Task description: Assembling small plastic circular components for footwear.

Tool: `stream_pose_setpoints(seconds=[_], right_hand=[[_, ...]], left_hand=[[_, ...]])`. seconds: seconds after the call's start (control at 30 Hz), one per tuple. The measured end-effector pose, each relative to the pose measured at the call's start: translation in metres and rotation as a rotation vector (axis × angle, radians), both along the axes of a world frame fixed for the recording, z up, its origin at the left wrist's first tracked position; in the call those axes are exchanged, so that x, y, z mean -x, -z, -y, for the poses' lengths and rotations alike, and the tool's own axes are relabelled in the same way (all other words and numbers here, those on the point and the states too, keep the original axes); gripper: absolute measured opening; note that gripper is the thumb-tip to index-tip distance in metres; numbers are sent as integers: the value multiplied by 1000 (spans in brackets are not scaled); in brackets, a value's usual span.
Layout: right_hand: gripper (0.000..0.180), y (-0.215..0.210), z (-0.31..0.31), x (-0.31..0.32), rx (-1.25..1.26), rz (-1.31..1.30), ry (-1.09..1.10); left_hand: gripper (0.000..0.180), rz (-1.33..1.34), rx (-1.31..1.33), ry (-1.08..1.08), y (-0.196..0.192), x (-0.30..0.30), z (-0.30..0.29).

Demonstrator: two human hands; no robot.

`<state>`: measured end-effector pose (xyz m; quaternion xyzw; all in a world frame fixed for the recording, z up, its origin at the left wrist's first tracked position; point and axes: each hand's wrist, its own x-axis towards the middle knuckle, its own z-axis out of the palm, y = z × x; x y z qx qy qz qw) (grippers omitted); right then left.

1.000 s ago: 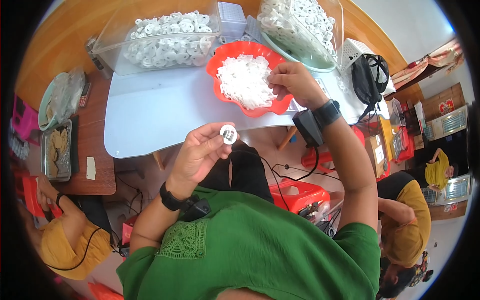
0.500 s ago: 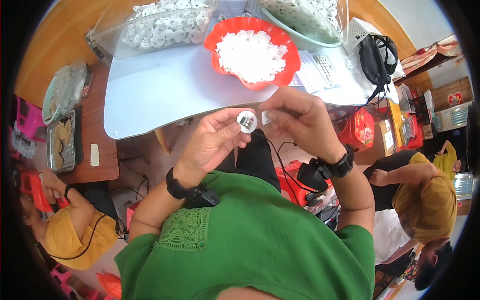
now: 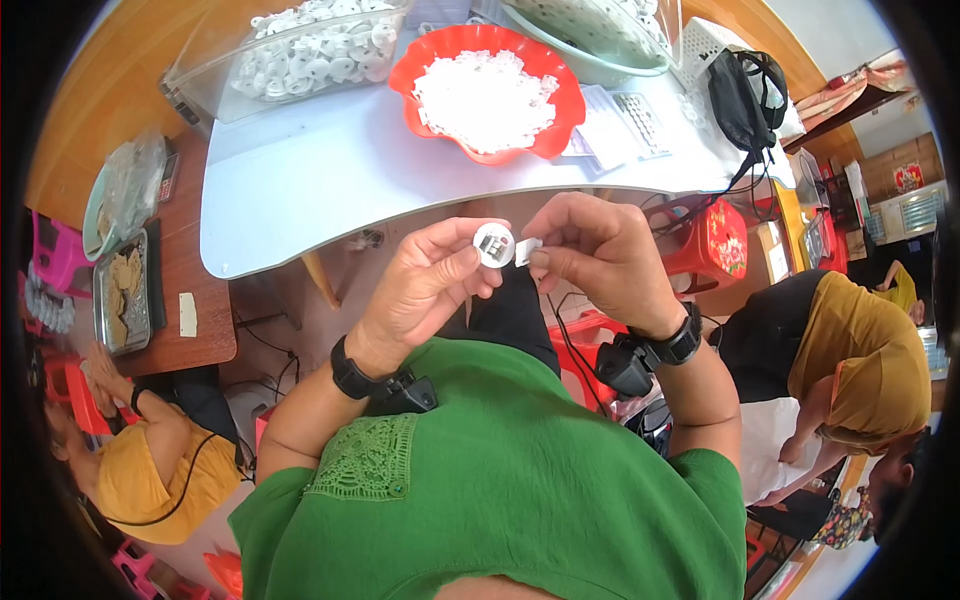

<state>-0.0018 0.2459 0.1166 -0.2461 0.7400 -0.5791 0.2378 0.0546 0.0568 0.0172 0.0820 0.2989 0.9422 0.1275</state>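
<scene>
Between thumb and fingers, my left hand [image 3: 435, 275] grips a round white plastic housing [image 3: 494, 245], its open face with metal contacts turned up toward me. My right hand [image 3: 605, 255] pinches a small white plastic piece [image 3: 527, 250] right beside the housing's right rim; whether the two touch I cannot tell. Both hands are over my lap, just short of the table's near edge. Beyond them on the table, a red scalloped bowl [image 3: 398, 75] is heaped with small white plastic pieces [image 3: 487, 98].
A clear bin [image 3: 215, 95] of round white parts stands far left on the pale table [image 3: 290, 180]. Back right are a pale green basin [image 3: 590, 62], flat trays [image 3: 640, 125] and a black bag [image 3: 742, 105]. People sit left [image 3: 165, 470] and stand right [image 3: 860, 360].
My right hand has turned and brought the small white piece down and left, close to the housing. My left hand has barely moved. The person at right has bent further.
</scene>
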Motion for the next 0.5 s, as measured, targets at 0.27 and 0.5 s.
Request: stream_pose_setpoints(seconds=[0.27,0.5], right_hand=[[17,11,4,-1,27,-464,-16],[15,12,15,-7,2,-757,56]], left_hand=[[38,-13,15,5,-1,0,-2],[39,-29,41,-13,-3,1,-2]])
